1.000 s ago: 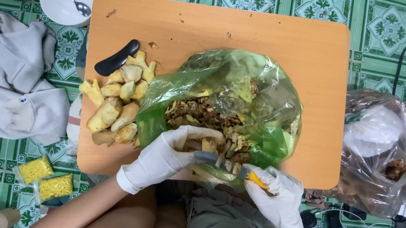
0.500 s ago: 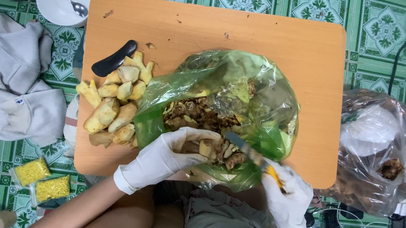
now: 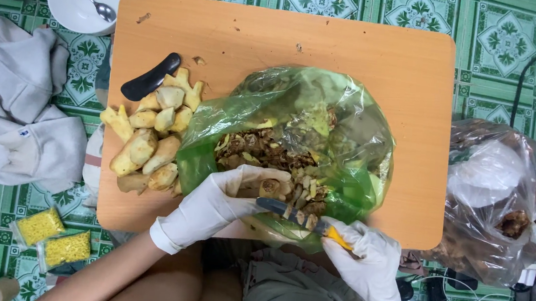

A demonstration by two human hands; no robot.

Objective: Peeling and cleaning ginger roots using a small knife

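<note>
The left hand point(image 3: 213, 205) (white-gloved) pinches a ginger piece point(image 3: 271, 187) over the green bag point(image 3: 294, 146). Just right of it, the right hand point(image 3: 367, 266) grips a yellow-handled knife point(image 3: 298, 214).

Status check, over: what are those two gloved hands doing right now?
Left hand grips a ginger piece over the green bag. Right hand holds a yellow-handled knife, blade at the piece. Peeled pile sits left on the board, nothing blocking.
</note>
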